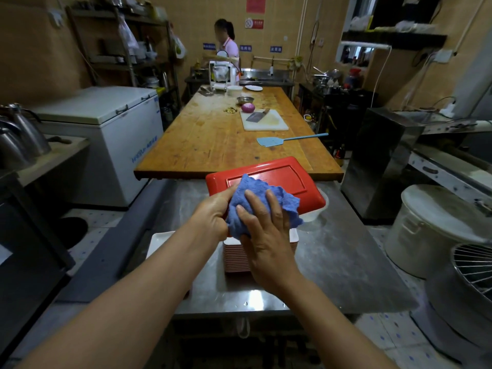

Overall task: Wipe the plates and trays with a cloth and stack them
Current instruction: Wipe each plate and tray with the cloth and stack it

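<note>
Red tray [290, 174], blue cloth [255, 206] under right hand [266, 235]

The room is dim and warm-toned, the corners falling into deep shadow, darkest at the lower left. A bright patch of glare sits on the steel worktop [346, 251] near its front edge, from light overhead. The wooden table [213, 139] beyond is evenly lit with a soft sheen. Wide-angle distortion bends the walls and side fixtures outward. The forearms and frame edges are soft; the far end is slightly blurred.
</note>
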The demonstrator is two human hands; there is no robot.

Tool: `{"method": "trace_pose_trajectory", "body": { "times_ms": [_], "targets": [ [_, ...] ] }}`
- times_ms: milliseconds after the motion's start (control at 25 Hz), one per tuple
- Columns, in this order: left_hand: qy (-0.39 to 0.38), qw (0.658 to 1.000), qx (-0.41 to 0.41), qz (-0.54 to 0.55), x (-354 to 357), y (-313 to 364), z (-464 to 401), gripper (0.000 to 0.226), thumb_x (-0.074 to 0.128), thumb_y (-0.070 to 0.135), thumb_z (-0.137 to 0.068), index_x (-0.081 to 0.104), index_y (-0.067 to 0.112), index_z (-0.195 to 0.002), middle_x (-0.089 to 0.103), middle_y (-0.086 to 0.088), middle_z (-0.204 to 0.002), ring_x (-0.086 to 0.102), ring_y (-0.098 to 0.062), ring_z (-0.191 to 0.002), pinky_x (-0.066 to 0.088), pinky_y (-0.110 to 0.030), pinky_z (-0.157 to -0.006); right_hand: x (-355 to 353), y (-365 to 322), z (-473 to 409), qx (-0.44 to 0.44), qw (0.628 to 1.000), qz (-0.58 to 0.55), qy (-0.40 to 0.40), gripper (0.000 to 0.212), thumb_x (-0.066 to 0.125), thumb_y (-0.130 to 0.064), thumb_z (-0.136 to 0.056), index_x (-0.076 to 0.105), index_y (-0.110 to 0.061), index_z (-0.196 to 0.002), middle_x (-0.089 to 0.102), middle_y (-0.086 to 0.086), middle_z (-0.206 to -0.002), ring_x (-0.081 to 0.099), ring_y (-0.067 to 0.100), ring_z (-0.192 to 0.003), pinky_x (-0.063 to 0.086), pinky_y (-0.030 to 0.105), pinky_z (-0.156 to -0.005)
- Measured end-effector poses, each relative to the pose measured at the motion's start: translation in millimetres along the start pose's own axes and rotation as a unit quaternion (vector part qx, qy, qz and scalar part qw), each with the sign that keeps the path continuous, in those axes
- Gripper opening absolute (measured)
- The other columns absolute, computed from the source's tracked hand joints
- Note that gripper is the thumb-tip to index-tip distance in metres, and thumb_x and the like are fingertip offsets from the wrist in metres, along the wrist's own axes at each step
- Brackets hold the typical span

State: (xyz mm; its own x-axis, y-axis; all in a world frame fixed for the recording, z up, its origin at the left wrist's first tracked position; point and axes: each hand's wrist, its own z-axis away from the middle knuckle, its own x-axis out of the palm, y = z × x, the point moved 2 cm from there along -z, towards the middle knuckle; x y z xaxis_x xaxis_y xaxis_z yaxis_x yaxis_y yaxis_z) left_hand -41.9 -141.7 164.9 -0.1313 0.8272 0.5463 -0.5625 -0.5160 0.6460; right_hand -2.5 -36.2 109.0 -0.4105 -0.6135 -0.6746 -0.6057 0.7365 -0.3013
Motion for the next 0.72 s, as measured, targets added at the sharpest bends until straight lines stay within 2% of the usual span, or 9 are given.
{"method": "trace_pose_trajectory", "body": {
  "times_ms": [80,160,240,280,360,480,560,640,720],
  "targets": [
    [0.017,0.999,0.033,-0.021,-10.8,0.8,0.3,0.036,0.054,0.034,-0.092,0.058,0.008,-0.116,0.07,-0.013,-0.084,0.067,-0.021,-0.06,0.054,-0.026,-0.047,-3.0,0.2,-4.1,-0.006,1.0,0.01,-0.011,0.042,0.046,-0.031,-0.087,0.054,-0.021,-0.127,0.039,0.003,-0.148,0.018,0.025,-0.141,0.011,0.039,-0.114],
    [0.067,0.993,0.092,-0.035,-23.5,-1.5,1.8,0.041,0.061,0.025,-0.088,0.058,0.002,-0.122,0.066,-0.018,-0.111,0.065,-0.032,-0.09,0.056,-0.041,-0.074,-10.0,8.8,-12.9,0.013,1.0,0.022,-0.019,0.044,0.042,-0.038,-0.087,0.057,-0.021,-0.124,0.041,0.001,-0.146,0.022,0.024,-0.14,0.011,0.038,-0.112],
    [0.116,0.983,0.134,-0.042,-33.6,-2.9,5.4,0.041,0.068,0.014,-0.082,0.06,0.002,-0.121,0.063,-0.024,-0.116,0.062,-0.038,-0.102,0.05,-0.053,-0.085,-13.5,18.1,-23.1,0.042,0.998,0.027,-0.025,0.047,0.037,-0.042,-0.087,0.057,-0.021,-0.124,0.04,-0.001,-0.147,0.025,0.025,-0.14,0.009,0.039,-0.114],
    [0.134,0.979,0.145,-0.046,-38.1,-2.8,8.0,0.042,0.07,0.012,-0.08,0.06,0.002,-0.119,0.064,-0.024,-0.112,0.063,-0.039,-0.098,0.051,-0.053,-0.081,-12.9,21.8,-26.9,0.054,0.998,0.027,-0.028,0.048,0.036,-0.042,-0.087,0.056,-0.021,-0.125,0.039,-0.001,-0.148,0.024,0.026,-0.141,0.009,0.04,-0.115],
    [0.165,0.972,0.161,-0.053,-49.3,0.1,13.4,0.038,0.073,0.011,-0.076,0.061,0.006,-0.112,0.068,-0.018,-0.094,0.066,-0.033,-0.078,0.053,-0.044,-0.061,-10.4,29.3,-29.2,0.093,0.995,0.007,-0.022,0.047,0.039,-0.039,-0.089,0.053,-0.021,-0.129,0.034,0.001,-0.15,0.024,0.025,-0.14,0.013,0.041,-0.114],
    [0.192,0.966,0.168,-0.05,-69.0,6.3,24.7,0.024,0.074,0.011,-0.075,0.062,0.012,-0.096,0.068,-0.01,-0.068,0.065,-0.024,-0.055,0.049,-0.032,-0.042,-2.9,35.1,-27.5,0.167,0.98,-0.108,-0.012,0.047,0.038,-0.032,-0.09,0.046,-0.018,-0.134,0.036,0.007,-0.146,0.035,0.022,-0.13,0.028,0.035,-0.106],
    [0.199,0.966,0.16,-0.051,-81.0,8.5,31.9,0.022,0.075,0.012,-0.075,0.061,0.014,-0.092,0.068,-0.011,-0.074,0.065,-0.024,-0.059,0.049,-0.032,-0.043,4.8,33.9,-26.8,0.208,0.962,-0.176,-0.008,0.044,0.034,-0.031,-0.092,0.045,-0.015,-0.131,0.048,0.008,-0.125,0.047,0.019,-0.111,0.035,0.024,-0.091],
    [0.209,0.964,0.154,-0.049,-94.8,9.3,36.5,0.021,0.075,0.012,-0.075,0.059,0.015,-0.088,0.067,-0.011,-0.076,0.065,-0.024,-0.058,0.05,-0.032,-0.042,12.8,31.4,-25.9,0.252,0.945,-0.209,-0.012,0.023,0.034,-0.024,-0.097,0.047,-0.016,-0.114,0.056,0.006,-0.094,0.057,0.014,-0.081,0.039,0.016,-0.065],
    [0.218,0.963,0.152,-0.044,-108.9,9.0,41.4,0.02,0.074,0.011,-0.075,0.059,0.014,-0.088,0.066,-0.012,-0.077,0.065,-0.025,-0.059,0.051,-0.033,-0.043,21.6,32.1,-25.6,0.284,0.934,-0.216,-0.029,0.007,0.036,-0.017,-0.098,0.042,-0.017,-0.095,0.054,0.004,-0.067,0.055,0.008,-0.053,0.034,0.013,-0.042]
  ]
}}
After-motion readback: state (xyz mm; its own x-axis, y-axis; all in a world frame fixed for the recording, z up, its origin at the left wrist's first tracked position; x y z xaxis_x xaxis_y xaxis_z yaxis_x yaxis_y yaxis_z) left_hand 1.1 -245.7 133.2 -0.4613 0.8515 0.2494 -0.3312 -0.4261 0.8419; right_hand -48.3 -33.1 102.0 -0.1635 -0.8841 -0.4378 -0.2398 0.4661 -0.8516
